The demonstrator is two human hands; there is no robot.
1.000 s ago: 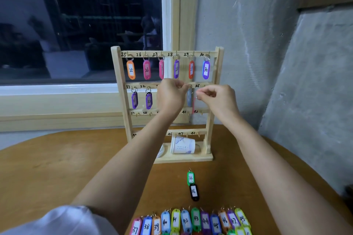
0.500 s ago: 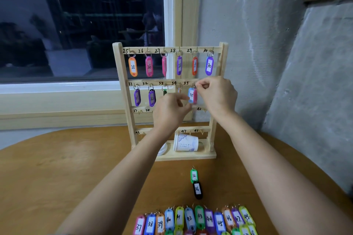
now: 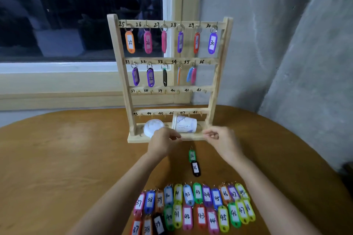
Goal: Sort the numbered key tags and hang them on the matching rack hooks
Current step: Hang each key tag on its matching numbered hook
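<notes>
Left of view: one dark window (image 3: 76,15) with a pale frame and sill. Below it, a rounded brown wooden desk (image 3: 66,158) spans the view, its surface paler in patches. Right of view: a grey concrete wall (image 3: 286,44). At desk centre, in front of the window frame, stands one wooden rack (image 3: 122,74), upright, with four rails marked 25 to 48. On the top rail, six tags (image 3: 130,42) hang one per hook, 25 to 30. On the second rail, hooks 31 to 35 are occupied. The tag at 34 hangs edge-on, and hook 35 carries a blue and pink pair (image 3: 191,75). Two white paper cups (image 3: 184,124) lie on the rack base. Just in front of the base, the left hand (image 3: 164,142) and right hand (image 3: 222,139) are apart, each with fingers curled toward the thumb. Blur prevents telling whether either pinches anything. Between the forearms lie two loose tags end to end: a green tag (image 3: 192,155) and a black tag marked 36 (image 3: 195,168). Nearest the camera lie two rows of twelve tags each, numbered 37 to 48: the back row (image 3: 188,194) and the front row (image 3: 201,215), the latter partly cut by the lower edge.
</notes>
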